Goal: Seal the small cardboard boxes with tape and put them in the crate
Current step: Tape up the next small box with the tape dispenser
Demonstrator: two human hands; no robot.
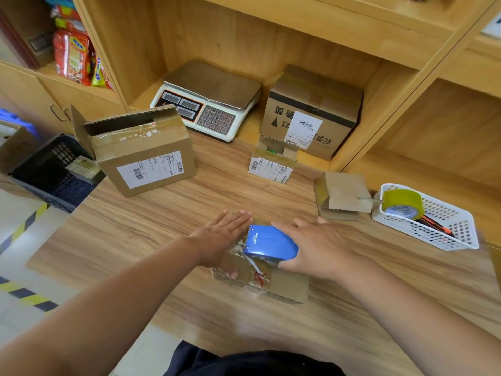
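— Both forearms run out from under the camera to the small cardboard box (284, 286), which sits on the wooden table (135, 240) close to my edge. Left hand (225, 234) lies flat on the box top, fingers straight. Right hand (317, 245) grips a blue tape dispenser (271, 244) set on that box, thumb hooked beneath it.

— And the containers?

— Dark crate (51, 172) beside the table's left edge, with one small parcel (84, 168) in it. White basket (461, 234) at far right holds a yellow-green tape roll (404, 203) and some orange-and-black sticks (436, 225) I can't make out. Big carton (143, 156) at left stands with flaps up — its inside is hidden from me. Farther back, a little labelled box (271, 164) is open on top, with something green showing inside.
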